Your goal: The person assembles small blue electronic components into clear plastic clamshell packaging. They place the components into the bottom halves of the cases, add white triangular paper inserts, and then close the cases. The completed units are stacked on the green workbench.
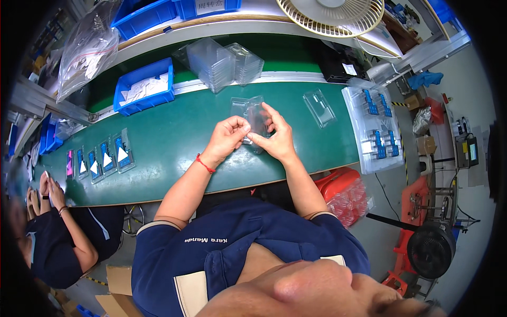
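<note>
Over the green table, my right hand (pixel 275 136) grips a clear plastic blister shell (pixel 257 117), thumb on the near side and fingers around its right edge. My left hand (pixel 228 138) is closed in a pinch at the shell's left side, its thumb and forefinger together by my right thumb. Whatever small thing may be between those fingertips is hidden. Just behind the held shell shows another clear piece (pixel 239 107), possibly its other half; I cannot tell whether they are joined. A separate clear shell (pixel 319 108) lies flat to the right of my hands.
Stacked clear shells (pixel 212 62) stand at the back, beside a blue bin (pixel 144 87) of white pieces. Several filled packs (pixel 106 157) lie at left, near a co-worker's hands (pixel 51 191). A white tray (pixel 364 138) with blue items sits right. A fan (pixel 331 15) is above.
</note>
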Motion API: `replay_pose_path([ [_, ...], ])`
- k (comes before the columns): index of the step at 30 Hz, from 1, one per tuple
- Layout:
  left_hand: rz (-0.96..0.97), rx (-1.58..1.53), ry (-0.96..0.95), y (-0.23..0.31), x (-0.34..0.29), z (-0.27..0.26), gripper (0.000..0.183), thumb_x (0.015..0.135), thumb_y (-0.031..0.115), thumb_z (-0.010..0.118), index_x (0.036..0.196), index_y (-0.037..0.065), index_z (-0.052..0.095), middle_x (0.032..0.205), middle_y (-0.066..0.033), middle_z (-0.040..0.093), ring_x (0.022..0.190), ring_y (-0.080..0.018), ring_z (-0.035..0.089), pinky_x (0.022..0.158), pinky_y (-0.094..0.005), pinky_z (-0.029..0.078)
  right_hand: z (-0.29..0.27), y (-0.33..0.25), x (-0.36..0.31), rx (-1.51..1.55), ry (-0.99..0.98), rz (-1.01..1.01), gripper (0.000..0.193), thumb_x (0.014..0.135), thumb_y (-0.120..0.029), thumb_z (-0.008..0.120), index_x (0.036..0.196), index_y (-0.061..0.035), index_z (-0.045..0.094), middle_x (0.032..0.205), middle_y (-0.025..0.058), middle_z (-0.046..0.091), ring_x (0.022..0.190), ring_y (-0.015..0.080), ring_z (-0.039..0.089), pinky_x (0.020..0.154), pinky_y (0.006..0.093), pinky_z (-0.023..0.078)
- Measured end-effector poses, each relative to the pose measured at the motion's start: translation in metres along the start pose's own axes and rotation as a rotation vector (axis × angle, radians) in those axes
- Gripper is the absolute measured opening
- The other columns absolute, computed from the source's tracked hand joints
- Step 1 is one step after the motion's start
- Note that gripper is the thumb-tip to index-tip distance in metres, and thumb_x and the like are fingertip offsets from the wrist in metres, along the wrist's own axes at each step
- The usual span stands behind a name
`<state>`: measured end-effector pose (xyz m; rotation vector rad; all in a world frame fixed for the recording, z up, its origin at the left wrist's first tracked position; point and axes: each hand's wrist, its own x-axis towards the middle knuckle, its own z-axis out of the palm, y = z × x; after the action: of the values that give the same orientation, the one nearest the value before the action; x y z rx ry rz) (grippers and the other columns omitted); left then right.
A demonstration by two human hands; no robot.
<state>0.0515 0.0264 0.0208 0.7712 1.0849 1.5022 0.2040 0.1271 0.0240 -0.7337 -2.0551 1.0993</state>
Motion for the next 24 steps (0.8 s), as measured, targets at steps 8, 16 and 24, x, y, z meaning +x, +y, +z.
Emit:
replay_pose_path([
  [8,-0.016,-0.112,0.061,0.024,-0.008,-0.03,0.01,0.094,0.016,0.06,0.091,0.007,0.056,0.078,-0.0001,0.054,0.067,-0.008,0.051,0.049,-0.0209,0.041,-0.026,0.022,0.006,0.24,0.179,0.215,0.069,0.071,-0.016,0.081,0.132,-0.0014,0.052,0.113,0.0135,0.061,0.087,0.0151,0.054,0.073,0.028,0.049],
  [16,-0.189,-0.013,0.344,0.041,-0.065,-0.119,0.011,0.092,0.015,0.062,0.087,0.005,0.059,0.07,0.0011,0.052,0.057,-0.0054,0.047,0.038,-0.0191,0.032,0.01,-0.014,0.015,-0.643,0.061,-0.128,0.081,0.068,-0.054,0.076,0.128,-0.0035,0.055,0.135,0.0264,0.043,0.117,0.04,0.043,0.096,0.0511,0.038],
  [24,0.043,0.333,0.611,0.048,-0.039,-0.077,0.019,0.088,0.012,0.068,0.106,0.005,0.068,0.076,0.0033,0.061,0.061,-0.0023,0.049,0.049,-0.0185,0.038,0.056,-0.026,0.024,-0.53,-0.028,-0.023,0.064,0.07,-0.03,0.074,0.125,-0.0043,0.056,0.142,0.0302,0.031,0.119,0.0451,0.04,0.098,0.0497,0.041],
])
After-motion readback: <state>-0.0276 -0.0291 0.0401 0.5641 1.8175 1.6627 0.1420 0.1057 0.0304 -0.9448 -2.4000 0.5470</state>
